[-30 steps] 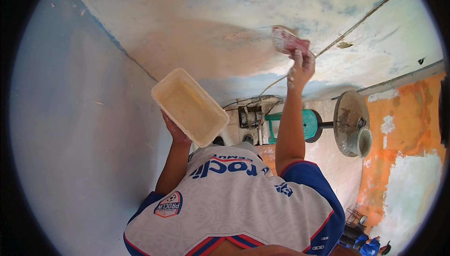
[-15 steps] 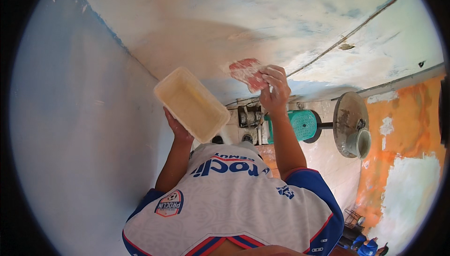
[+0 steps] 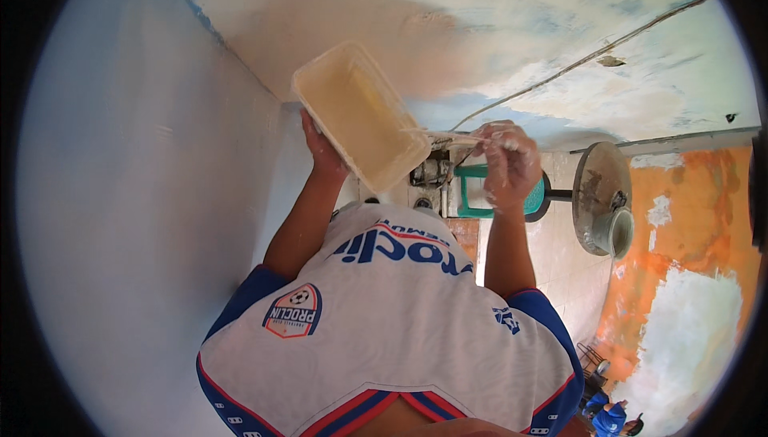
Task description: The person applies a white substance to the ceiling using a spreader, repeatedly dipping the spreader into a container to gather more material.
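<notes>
Cream rectangular plastic tub (image 3: 382,105), upper centre, clamped in left hand (image 3: 323,149); thin whitish flat scraper (image 3: 450,135), pinched by right hand (image 3: 512,159), moved off pale patchy wall (image 3: 512,21) to tub's rim, spreading apparently paused

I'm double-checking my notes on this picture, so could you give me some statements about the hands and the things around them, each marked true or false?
1. The left hand holds the rectangular tub. True.
2. The right hand is empty. False: the right hand holds a thin tool, seen edge-on.
3. The plastic stool is green. True.
4. The round table has nothing on it. False: a bucket stands near the edge of the round table.
5. The orange wall bears pale patches. True.
6. The shirt is plain black. False: the shirt is mostly white, with blue sleeves.
</notes>
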The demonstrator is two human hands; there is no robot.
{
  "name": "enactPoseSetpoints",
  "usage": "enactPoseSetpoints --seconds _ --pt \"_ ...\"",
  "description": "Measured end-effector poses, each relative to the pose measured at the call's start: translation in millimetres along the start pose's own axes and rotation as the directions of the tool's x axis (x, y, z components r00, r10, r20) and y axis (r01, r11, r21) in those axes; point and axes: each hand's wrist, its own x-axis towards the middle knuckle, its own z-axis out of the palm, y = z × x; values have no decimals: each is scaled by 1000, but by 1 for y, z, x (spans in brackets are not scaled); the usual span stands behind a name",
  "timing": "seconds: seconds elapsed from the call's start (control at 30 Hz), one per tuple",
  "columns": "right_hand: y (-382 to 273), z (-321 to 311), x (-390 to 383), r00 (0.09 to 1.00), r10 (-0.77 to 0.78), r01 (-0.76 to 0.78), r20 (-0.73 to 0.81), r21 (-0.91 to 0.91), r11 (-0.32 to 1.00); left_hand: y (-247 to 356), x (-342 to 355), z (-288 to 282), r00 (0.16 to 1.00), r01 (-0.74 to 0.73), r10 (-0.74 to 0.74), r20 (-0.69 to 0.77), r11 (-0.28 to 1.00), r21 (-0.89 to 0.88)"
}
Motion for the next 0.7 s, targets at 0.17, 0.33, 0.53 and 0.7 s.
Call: enactPoseSetpoints --seconds 0.17,0.33,0.53,0.7 --pt "-35 -3 28 913 364 -329 186 -194 924 -1 9 2 999 19 -20 25 999 49" --pt "-32 -10 44 863 480 -417 160 -310 854 1 2 5 998 57 -58 13 998 39" --pt "-47 -20 48 803 564 -523 190 -226 821 6 -7 6 998 55 -55 8 998 -7" --pt "-46 -15 49 824 539 -513 176 -173 841 2 -13 8 990 85 -87 -113 996 -23"
